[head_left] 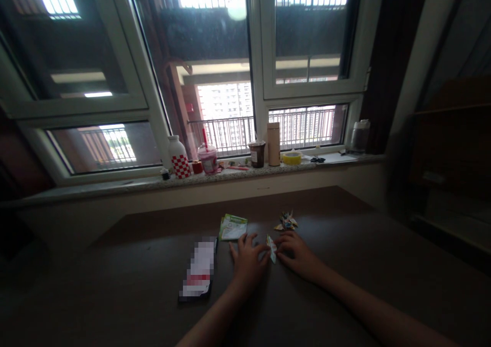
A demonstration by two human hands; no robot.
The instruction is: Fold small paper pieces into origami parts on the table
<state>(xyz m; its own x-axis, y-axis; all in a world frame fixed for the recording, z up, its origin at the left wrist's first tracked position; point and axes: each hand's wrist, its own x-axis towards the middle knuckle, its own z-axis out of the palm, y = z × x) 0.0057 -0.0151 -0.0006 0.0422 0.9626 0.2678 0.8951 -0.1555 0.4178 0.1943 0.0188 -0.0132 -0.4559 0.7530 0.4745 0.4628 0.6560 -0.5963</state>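
Observation:
Between my two hands, low over the brown table (149, 265), a small folded paper piece (271, 250) stands on edge, pale with green and a patterned tip. My left hand (249, 260) holds its left side with thumb and forefinger, the other fingers spread outward. On the opposite side, my right hand (297, 254) has its fingertips closed on the paper. Just beyond the right hand lies a spiky folded-paper figure (287, 221) in mixed colours. Green and white paper packets (233, 228) rest past my left fingers.
A phone (198, 269) with a blurred screen lies left of my left hand. Along the windowsill (153, 184) stand a checked white bottle (178, 157), a pink drink cup (208, 159), a dark drink cup (257, 155), a tan flask (273, 144) and yellow tape (292, 158).

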